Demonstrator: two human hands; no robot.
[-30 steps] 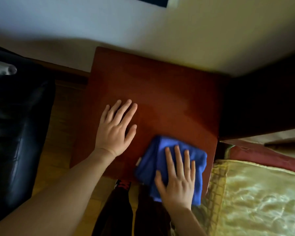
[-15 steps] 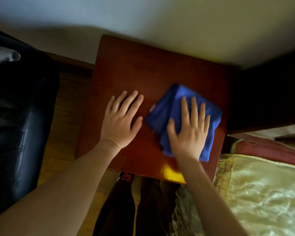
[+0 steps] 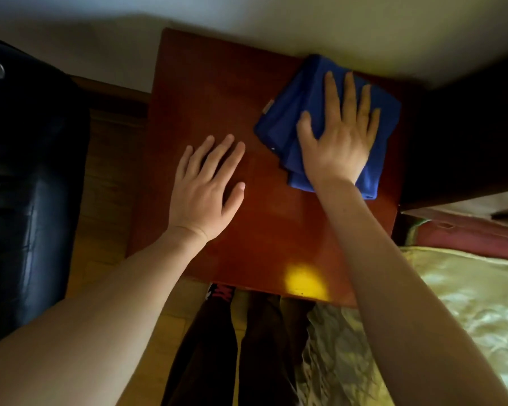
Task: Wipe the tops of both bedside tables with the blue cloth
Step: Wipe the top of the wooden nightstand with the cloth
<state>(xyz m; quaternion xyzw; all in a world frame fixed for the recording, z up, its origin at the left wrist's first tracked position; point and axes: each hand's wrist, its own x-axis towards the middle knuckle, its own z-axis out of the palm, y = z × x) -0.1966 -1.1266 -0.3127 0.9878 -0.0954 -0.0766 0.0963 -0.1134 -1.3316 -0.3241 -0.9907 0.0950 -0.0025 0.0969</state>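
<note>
A reddish-brown wooden bedside table (image 3: pixel 217 95) stands against the pale wall. The folded blue cloth (image 3: pixel 288 112) lies at the table's far right corner, touching the wall edge. My right hand (image 3: pixel 339 136) presses flat on top of the cloth, fingers spread and pointing toward the wall. My left hand (image 3: pixel 207 186) rests flat on the bare tabletop at the middle left, fingers apart, holding nothing. Only this one table is in view.
A black leather chair (image 3: pixel 27 177) fills the left side, with wooden floor (image 3: pixel 106 177) between it and the table. A bed with a shiny gold cover (image 3: pixel 452 303) lies at the lower right under a dark headboard (image 3: pixel 464 136). My dark-trousered legs (image 3: pixel 235 347) stand before the table.
My right hand slid the blue cloth from the table's near right edge across to its far right corner. The left hand stayed planted on the tabletop.
</note>
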